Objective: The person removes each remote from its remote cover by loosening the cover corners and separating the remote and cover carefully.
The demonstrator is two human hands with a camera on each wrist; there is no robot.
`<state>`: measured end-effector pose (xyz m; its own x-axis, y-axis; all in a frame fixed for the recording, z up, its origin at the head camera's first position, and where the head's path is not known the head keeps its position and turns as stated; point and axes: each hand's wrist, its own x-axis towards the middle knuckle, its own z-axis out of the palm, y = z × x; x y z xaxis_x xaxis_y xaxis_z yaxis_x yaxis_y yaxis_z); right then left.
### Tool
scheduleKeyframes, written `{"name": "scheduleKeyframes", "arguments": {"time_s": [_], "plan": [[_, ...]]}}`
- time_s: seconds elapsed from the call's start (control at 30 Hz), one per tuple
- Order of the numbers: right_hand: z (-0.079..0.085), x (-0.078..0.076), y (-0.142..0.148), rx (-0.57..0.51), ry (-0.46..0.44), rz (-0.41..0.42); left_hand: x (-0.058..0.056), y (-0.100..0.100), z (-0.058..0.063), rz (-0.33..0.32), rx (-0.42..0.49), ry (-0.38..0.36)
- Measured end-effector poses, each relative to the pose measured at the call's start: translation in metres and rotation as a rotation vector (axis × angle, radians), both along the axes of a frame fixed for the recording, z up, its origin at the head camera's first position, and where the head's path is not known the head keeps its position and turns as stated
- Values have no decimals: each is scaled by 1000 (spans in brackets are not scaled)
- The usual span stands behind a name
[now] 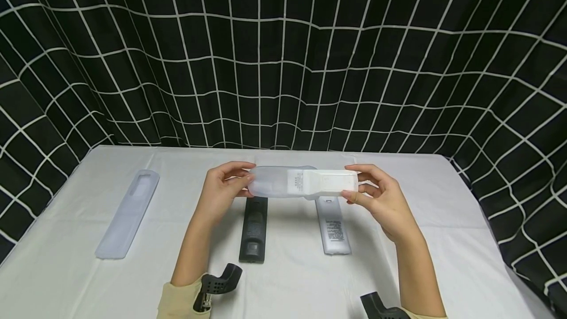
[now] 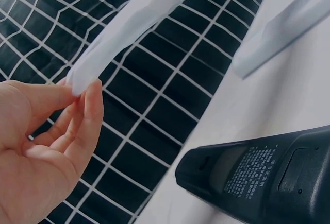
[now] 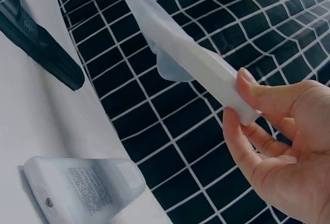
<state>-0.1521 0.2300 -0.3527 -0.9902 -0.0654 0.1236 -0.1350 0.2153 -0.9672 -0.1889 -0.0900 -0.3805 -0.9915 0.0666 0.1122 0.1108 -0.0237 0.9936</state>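
Observation:
Above the table, a white remote control [image 1: 334,182] is partly inside a translucent silicone remote cover [image 1: 267,182], its back with a printed label facing up. My left hand [image 1: 225,186] pinches the cover's left end between thumb and fingers. The bare right end of the white remote is gripped by my right hand [image 1: 381,198], thumb on the near edge. In the right wrist view, a loose flap of the cover [image 3: 172,69] hangs beside the remote. Below the hands lie a black remote [image 1: 254,230] and a pale remote in a translucent cover [image 1: 334,230].
Another translucent cover [image 1: 128,215] lies at the left of the white-clothed table [image 1: 177,260]. A black curtain with a white grid [image 1: 283,63] hangs behind and at both sides. Dark devices [image 1: 221,279] are strapped to both wrists.

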Motion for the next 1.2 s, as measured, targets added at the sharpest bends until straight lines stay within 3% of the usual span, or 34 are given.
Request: {"name": "scheduleKeyframes", "arguments": {"time_s": [0.73,1.0,1.2], "plan": [[-2,-1,4,-12,21,-11,-1,-3,0,-11,10,-6],[-3,-1,4,-45,25,0,-1,-5,-1,-65,-55,-37],[-3,-1,3,-82,26,-7,-1,-3,-3,-115,-56,-47]]}}
